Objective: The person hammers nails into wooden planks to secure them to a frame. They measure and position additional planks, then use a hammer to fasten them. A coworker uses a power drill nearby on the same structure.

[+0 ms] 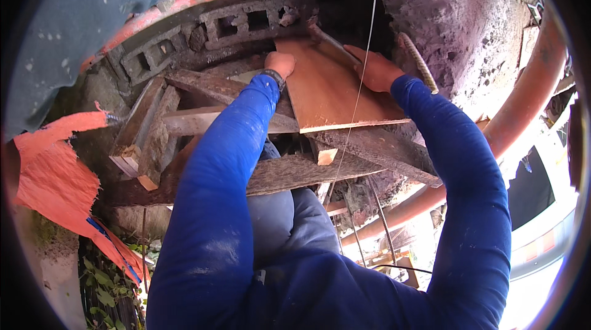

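At the far left, a co-worker's dark, speckled garment (86,28) occupies the upper corner. Below it hangs a torn orange sheet (55,173), with green leaves (103,290) beneath its lower end.

To the right of the garment, a row of grey hollow blocks (231,42) follows the curved orange edge above. In front of the blocks, short timbers (144,124) lie crossed. A long beam (308,172) runs across in front of the person's legs.

The left hand (281,64), with a dark wristband (275,77), is at the left edge of the board (338,93). Its fingers are curled in; the fingertips are hidden, so whether it grips the edge cannot be told.

The board is a flat brown sheet, located at the centre, between the two forearms. It lies over the timbers, near edge toward the person.

The right hand (375,70) is above the board's right part, fingers closed around a stick-shaped tool (332,44). The tool's far end points up and left, toward the blocks. A thin white line (370,19) passes in front of the board.

Right of this hand, a ribbed metal rod (418,62) projects beside a rough wall (458,19). A thick orange pipe (535,96) curves along the far right.
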